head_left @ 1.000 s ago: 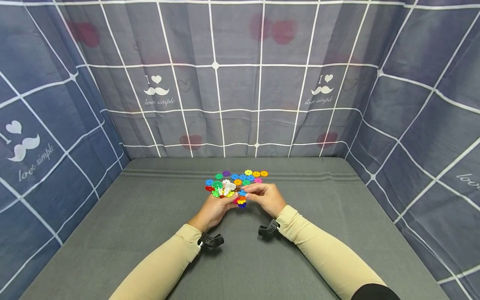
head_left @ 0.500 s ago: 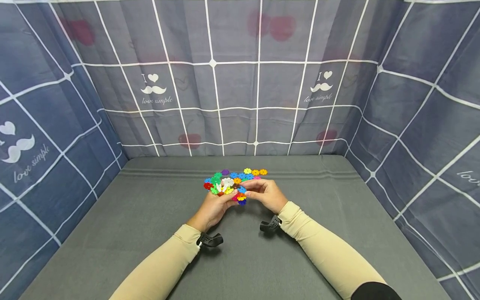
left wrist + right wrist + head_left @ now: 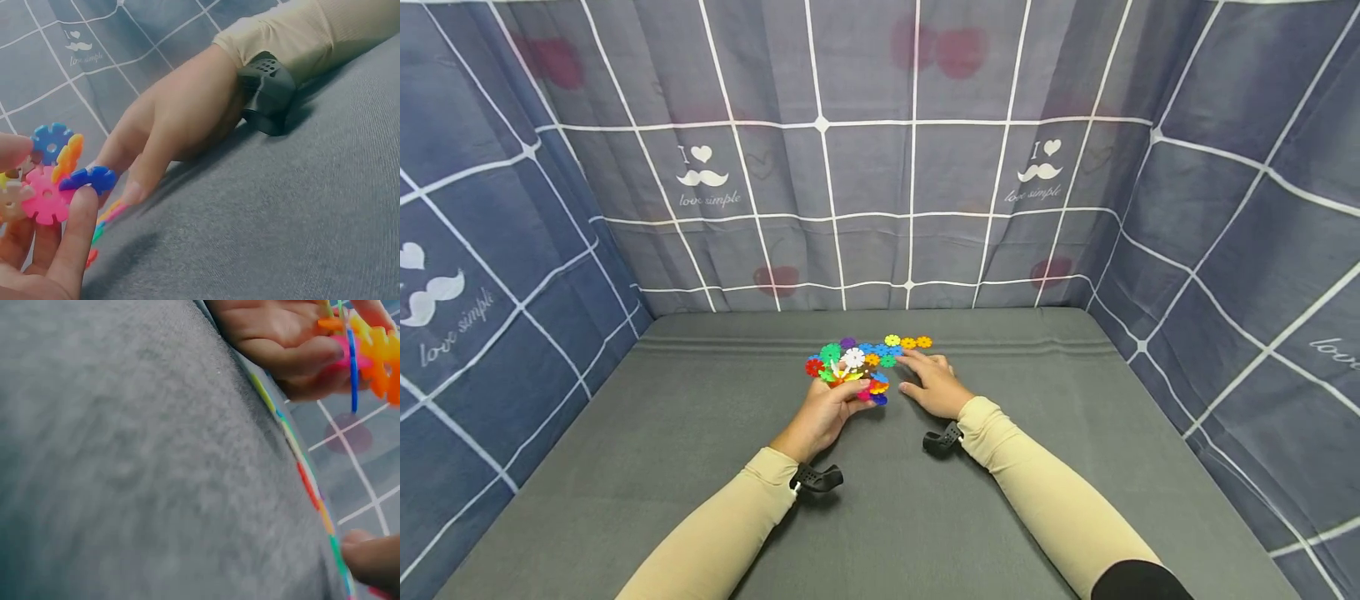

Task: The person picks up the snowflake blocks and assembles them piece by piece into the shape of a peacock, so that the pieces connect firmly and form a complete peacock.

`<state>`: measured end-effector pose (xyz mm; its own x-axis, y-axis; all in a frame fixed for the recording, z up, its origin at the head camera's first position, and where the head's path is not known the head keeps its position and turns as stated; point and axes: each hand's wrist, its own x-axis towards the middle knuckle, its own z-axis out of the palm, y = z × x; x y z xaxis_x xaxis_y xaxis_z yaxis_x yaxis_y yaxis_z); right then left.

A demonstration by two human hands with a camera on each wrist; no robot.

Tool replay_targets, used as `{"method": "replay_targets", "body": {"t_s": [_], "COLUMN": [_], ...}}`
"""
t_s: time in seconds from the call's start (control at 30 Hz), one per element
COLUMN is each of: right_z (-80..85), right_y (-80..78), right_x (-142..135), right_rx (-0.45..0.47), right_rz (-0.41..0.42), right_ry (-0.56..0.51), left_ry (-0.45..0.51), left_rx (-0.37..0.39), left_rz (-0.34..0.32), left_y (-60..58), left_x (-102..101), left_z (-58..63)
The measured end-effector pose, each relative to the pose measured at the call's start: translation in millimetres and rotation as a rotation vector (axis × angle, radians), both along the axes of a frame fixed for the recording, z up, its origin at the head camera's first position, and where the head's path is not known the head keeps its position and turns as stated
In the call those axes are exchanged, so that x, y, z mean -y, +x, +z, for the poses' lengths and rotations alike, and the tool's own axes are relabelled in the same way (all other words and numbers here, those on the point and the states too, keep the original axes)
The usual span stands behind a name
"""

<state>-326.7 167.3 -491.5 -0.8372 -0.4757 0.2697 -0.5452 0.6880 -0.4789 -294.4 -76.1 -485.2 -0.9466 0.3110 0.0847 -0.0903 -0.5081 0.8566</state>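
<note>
My left hand (image 3: 818, 419) grips a cluster of joined plastic snowflake discs (image 3: 877, 388) between thumb and fingers, raised off the table. The left wrist view shows a pink disc (image 3: 47, 195), a dark blue disc (image 3: 94, 179) and a light blue disc (image 3: 52, 144) slotted together at angles. My right hand (image 3: 942, 390) reaches forward over loose discs, its fingers extended and nothing visibly held. Its fingertips are by a green disc (image 3: 887, 361) and a blue disc (image 3: 896, 351). A fingertip (image 3: 362, 550) appears beside the row of flat discs in the right wrist view.
Loose discs lie across the back of the grey table (image 3: 880, 517), among them a purple disc (image 3: 847, 342) and an orange disc (image 3: 923, 342). A checked curtain (image 3: 880, 167) encloses the back and sides. Each wrist wears a black camera mount (image 3: 818, 478).
My right hand has come away from the cluster, where it was touching a blue disc, and moved forward to the loose discs. The left hand keeps hold of the cluster.
</note>
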Motion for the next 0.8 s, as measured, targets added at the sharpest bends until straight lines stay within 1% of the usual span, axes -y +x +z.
{"method": "replay_targets", "body": {"t_s": [0.07,0.13,0.23,0.33,0.4,0.47,0.5,0.57,0.73,0.8], "right_z": [-0.4,-0.3,-0.4,-1.6,-2.6,-3.2,-2.8,-2.1,3.4,5.3], "right_y": [-0.8,-1.1,-0.9,-2.3,-3.6,-3.7,-3.4,-2.9,-1.1,0.1], "right_x": [3.5,6.1,6.1,2.5,-1.3,-5.5,-7.3,-10.5,-13.2,-13.2], "right_rx": [0.027,0.032,0.004,-0.078,-0.13,-0.151,-0.15,-0.138,-0.055,-0.01], "right_rz": [0.0,-0.019,-0.064,-0.099,-0.103,-0.109,-0.108,-0.106,-0.088,-0.076], "right_ry": [0.092,0.143,0.158,0.089,0.009,-0.077,-0.116,-0.153,-0.147,-0.16], "left_ry": [-0.004,-0.008,-0.01,-0.014,-0.021,-0.032,-0.036,-0.044,-0.074,-0.088], "left_rx": [0.001,-0.002,0.007,0.018,0.025,0.027,0.025,0.018,0.004,0.005], "left_rz": [0.022,0.032,0.04,0.049,0.056,0.062,0.064,0.073,0.099,0.108], "left_y": [-0.7,-1.5,-2.5,-1.8,-0.7,0.6,0.8,0.8,-0.5,-0.7], "left_x": [0.4,-0.1,-1.4,-2.0,-2.0,-2.0,-2.0,-2.5,-3.6,-3.5], "left_z": [-0.3,-0.5,-0.4,0.0,-0.2,-0.5,-1.0,-1.6,-1.8,-1.9]}}
